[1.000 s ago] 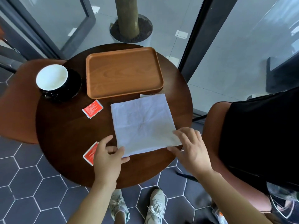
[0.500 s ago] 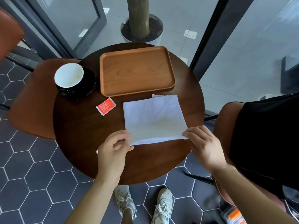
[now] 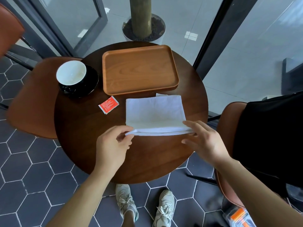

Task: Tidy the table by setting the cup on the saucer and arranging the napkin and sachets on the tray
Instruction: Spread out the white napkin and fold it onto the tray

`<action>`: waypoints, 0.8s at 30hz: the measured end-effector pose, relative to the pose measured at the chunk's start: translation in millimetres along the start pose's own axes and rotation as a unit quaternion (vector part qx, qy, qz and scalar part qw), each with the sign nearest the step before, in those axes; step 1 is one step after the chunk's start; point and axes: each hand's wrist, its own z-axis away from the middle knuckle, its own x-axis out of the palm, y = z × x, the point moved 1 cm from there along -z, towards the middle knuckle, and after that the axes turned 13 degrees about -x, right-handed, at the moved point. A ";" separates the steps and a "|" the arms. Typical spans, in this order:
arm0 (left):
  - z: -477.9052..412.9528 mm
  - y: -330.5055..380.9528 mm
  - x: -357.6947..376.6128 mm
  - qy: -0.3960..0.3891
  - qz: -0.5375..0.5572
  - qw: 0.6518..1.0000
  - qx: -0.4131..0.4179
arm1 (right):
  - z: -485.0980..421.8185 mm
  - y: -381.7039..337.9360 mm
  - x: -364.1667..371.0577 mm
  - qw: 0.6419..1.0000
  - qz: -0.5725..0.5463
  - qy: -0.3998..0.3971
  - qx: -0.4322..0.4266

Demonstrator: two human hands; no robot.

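Since a second ago the napkin's (image 3: 155, 112) near edge has come up off the table (image 3: 82, 136), folding toward the tray (image 3: 139, 71).

Head view: the left hand (image 3: 113, 145) and right hand (image 3: 205, 141) each pinch a near corner. The napkin lies just this side of the tray. The cup (image 3: 71, 72) sits on its saucer (image 3: 91, 82) to the tray's left, with a red sachet (image 3: 108, 105) off its near-left corner. Folding looks half done; next, carry the edge squarely over.
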 end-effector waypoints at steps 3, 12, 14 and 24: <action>-0.6 0.6 -5.0 0.023 -0.057 0.997 0.056 | -2.3 -5.8 -1.5 0.997 0.049 0.058 -0.011; 5.8 -16.6 -21.6 -0.013 -0.029 0.999 0.042 | -4.1 -16.8 -10.9 0.997 0.028 0.052 -0.059; 4.4 -17.3 -21.9 -0.013 -0.026 0.999 0.040 | -6.7 -18.8 -10.4 0.997 0.023 0.054 -0.046; -30.6 -16.7 -12.3 -0.003 0.026 0.998 -0.056 | -51.7 1.6 -3.1 0.995 -0.052 0.022 0.084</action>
